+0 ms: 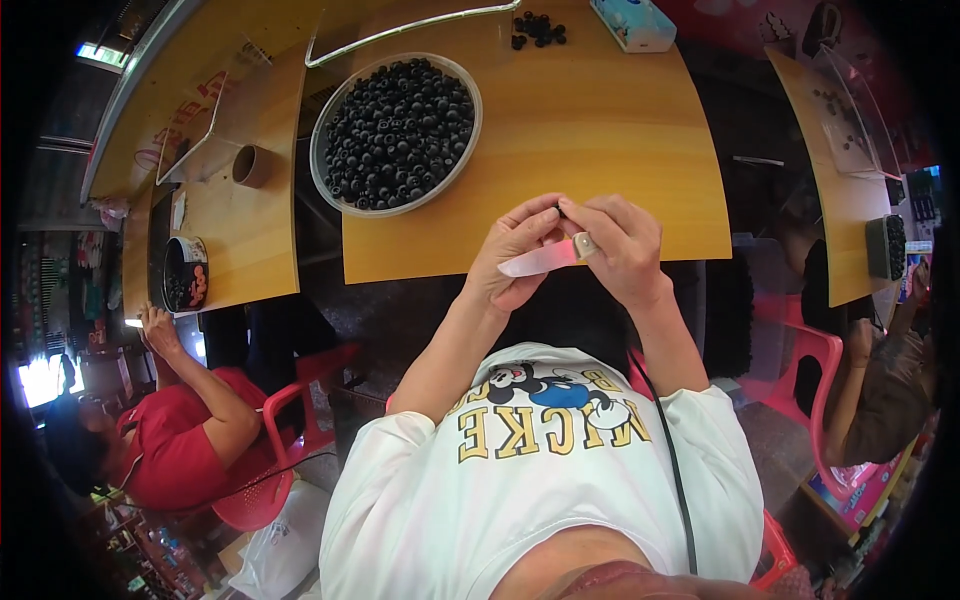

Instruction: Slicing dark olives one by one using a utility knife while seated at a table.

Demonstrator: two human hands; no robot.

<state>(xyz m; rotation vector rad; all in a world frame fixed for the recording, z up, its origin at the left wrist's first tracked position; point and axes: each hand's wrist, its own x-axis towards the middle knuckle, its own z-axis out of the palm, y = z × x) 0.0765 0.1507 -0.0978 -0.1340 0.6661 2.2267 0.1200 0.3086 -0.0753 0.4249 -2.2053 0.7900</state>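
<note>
My left hand [500, 245] and my right hand [630, 250] meet over the near edge of the wooden table. Their thumbs and fingertips pinch together on a small black piece [561, 211], mostly covered by the fingers. A pale, flat, blade-like thing [535, 262], pink toward its right end, runs from my right fingers across my left palm. A pale, ring-like band [585, 245] shows at its right end, by my right fingers. Up and to the left stands a wide, clear round bowl [478, 125] heaped with small black round pieces [400, 130].
Loose black pieces [538, 30] and a blue-white tissue pack [634, 24] lie at the table's far side. A person in red [200, 420] sits left, beside a table with a tub [186, 275] and brown cup [251, 166]. Another person [885, 390] sits right, near a red chair [820, 380].
</note>
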